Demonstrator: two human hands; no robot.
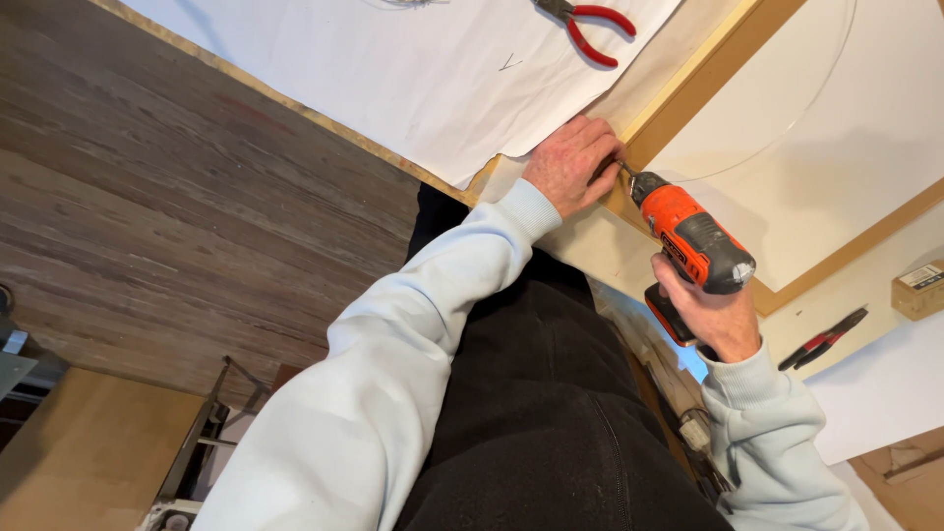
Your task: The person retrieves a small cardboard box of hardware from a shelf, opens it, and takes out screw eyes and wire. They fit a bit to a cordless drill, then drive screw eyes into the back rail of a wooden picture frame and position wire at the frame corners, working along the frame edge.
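Note:
My right hand grips the handle of an orange and grey cordless drill. Its bit points at the corner of a light wooden frame that borders a white panel. My left hand rests on that frame corner. Its fingers are pinched together around the tip of the drill bit, and whatever small part they hold there is hidden. Both sleeves are pale blue.
Red-handled pliers lie on a large white paper sheet. Red and black pliers and a small cardboard box lie beyond the frame. My dark trousers and a wooden floor fill the rest of the view.

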